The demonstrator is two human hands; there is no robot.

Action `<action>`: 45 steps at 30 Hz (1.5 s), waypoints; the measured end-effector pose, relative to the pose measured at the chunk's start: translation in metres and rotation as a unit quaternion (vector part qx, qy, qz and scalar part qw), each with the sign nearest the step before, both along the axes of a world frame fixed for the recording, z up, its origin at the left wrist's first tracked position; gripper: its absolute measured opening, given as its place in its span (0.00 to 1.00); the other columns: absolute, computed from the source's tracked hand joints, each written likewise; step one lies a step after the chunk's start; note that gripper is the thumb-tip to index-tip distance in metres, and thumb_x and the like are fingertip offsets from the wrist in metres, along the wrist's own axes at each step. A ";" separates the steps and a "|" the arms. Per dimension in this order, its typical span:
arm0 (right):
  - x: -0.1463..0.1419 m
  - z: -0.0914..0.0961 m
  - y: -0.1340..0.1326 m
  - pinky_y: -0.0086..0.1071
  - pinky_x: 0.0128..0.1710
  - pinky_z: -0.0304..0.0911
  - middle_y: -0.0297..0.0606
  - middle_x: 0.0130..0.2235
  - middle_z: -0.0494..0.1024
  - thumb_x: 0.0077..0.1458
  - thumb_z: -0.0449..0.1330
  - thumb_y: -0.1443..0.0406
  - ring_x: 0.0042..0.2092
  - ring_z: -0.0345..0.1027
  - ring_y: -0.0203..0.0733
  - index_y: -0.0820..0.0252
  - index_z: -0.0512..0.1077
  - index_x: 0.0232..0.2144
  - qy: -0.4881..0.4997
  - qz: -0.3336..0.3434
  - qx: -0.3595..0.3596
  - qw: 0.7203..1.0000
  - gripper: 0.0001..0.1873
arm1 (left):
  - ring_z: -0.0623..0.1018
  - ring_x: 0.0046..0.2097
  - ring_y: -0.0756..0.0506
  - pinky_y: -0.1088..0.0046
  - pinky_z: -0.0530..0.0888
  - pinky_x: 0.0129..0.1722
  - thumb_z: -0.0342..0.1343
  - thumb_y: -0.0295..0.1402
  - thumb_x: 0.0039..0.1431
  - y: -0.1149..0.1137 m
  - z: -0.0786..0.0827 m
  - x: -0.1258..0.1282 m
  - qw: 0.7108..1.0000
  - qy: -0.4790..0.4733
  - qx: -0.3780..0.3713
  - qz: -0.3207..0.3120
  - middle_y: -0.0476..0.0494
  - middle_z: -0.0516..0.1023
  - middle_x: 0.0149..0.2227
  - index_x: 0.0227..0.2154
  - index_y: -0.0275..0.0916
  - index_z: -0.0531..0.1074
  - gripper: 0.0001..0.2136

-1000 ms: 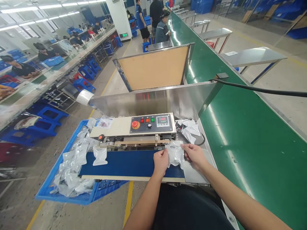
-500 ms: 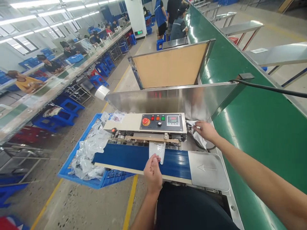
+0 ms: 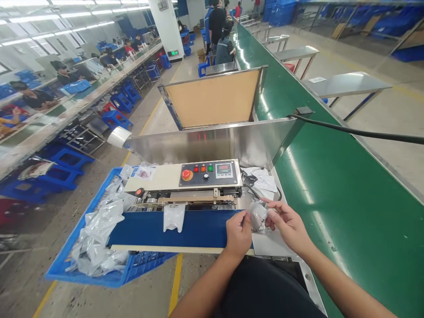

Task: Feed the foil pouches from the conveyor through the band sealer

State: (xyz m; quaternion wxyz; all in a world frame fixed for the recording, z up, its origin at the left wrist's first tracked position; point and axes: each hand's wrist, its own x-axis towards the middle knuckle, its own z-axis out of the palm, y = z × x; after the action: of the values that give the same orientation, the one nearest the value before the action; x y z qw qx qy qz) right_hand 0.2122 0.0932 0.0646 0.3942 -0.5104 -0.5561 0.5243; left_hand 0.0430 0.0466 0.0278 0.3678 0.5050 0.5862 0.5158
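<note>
My left hand and my right hand pinch a small clear plastic bag between them, above the bare metal plate at the right end of the sealing machine. Something greyish shows inside the bag; its kind I cannot make out. Another plastic bag hangs from the band sealer, its top edge in the sealing slot and its lower part over the blue conveyor belt. Behind my hands, several flat silvery bags lie in a pile beside the machine's control panel.
A blue basket full of filled plastic bags stands at the belt's left end. Behind the sealer rises a metal panel. A long green conveyor runs along the right, with a black cable across it. People sit at benches farther off.
My right hand has come forward from the pile with a bag. My left hand has left the bag at the sealer and moved right to join it. The hanging bag has travelled left.
</note>
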 end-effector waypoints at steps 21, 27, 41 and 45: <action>-0.013 -0.068 0.081 0.32 0.24 0.56 0.39 0.25 0.80 0.58 0.67 0.45 0.23 0.66 0.40 0.57 0.82 0.32 -0.193 0.045 -0.110 0.974 0.22 | 0.86 0.39 0.39 0.66 0.81 0.39 0.71 0.57 0.56 -0.003 -0.060 -0.067 0.925 -0.254 -0.172 0.225 0.35 0.87 0.38 0.41 0.32 0.86 0.28; 0.023 -0.105 0.165 0.37 0.33 0.63 0.48 0.35 0.85 0.53 0.70 0.59 0.35 0.77 0.50 0.58 0.81 0.29 -0.476 0.071 0.012 0.876 0.08 | 0.84 0.59 0.35 0.57 0.82 0.58 0.60 0.52 0.72 -0.064 -0.044 -0.101 0.913 -0.079 -0.103 0.387 0.31 0.85 0.57 0.56 0.40 0.83 0.23; 0.003 0.004 0.050 0.39 0.46 0.72 0.48 0.48 0.85 0.59 0.70 0.42 0.52 0.78 0.55 0.54 0.72 0.26 -0.066 0.144 0.043 0.986 0.26 | 0.84 0.57 0.35 0.58 0.83 0.57 0.60 0.44 0.73 0.000 0.001 -0.002 0.998 -0.009 0.053 0.040 0.32 0.84 0.58 0.58 0.40 0.82 0.19; -0.006 0.002 0.014 0.39 0.38 0.75 0.46 0.43 0.85 0.59 0.69 0.40 0.38 0.78 0.47 0.56 0.82 0.46 0.027 0.088 -0.038 0.995 0.28 | 0.83 0.43 0.41 0.65 0.79 0.46 0.49 0.43 0.79 0.004 0.008 0.001 0.999 -0.002 0.045 0.029 0.38 0.86 0.41 0.42 0.40 0.84 0.20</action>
State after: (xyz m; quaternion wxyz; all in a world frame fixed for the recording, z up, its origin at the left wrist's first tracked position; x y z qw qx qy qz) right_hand 0.2065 0.1071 0.0666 0.3416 -0.4598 -0.5681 0.5909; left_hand 0.0440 0.0503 0.0361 0.3308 0.5025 0.5765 0.5529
